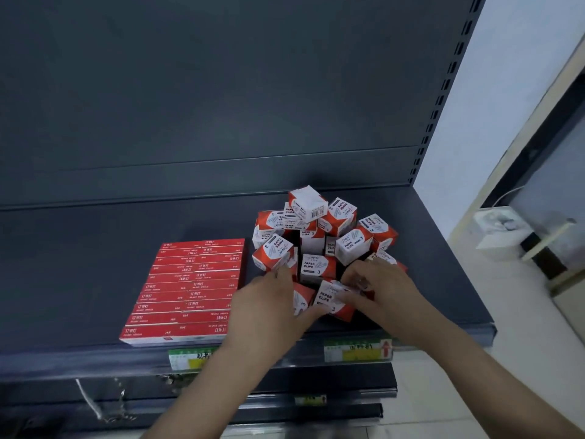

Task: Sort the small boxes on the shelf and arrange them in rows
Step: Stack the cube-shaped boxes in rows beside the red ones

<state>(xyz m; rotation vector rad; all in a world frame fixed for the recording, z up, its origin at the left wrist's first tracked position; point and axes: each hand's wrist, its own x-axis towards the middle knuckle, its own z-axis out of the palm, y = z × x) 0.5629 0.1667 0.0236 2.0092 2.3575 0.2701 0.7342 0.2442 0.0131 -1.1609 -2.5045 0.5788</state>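
A jumbled heap of small red-and-white paper clip boxes (319, 232) sits on the dark grey shelf (95, 264), right of centre. To its left, flat red staple boxes (190, 286) lie in two neat columns. At the near edge of the heap, my right hand (383, 289) has its fingers closed on a paper clip box (332, 301). My left hand (269, 299) reaches in from the left, its fingers touching another box (300, 299) and partly hiding it.
The shelf's front lip carries two green-and-yellow price labels (356, 350). Lower shelves step out below. A slotted upright (443, 90) bounds the shelf on the right, with a white wall and floor items beyond. The left half of the shelf is bare.
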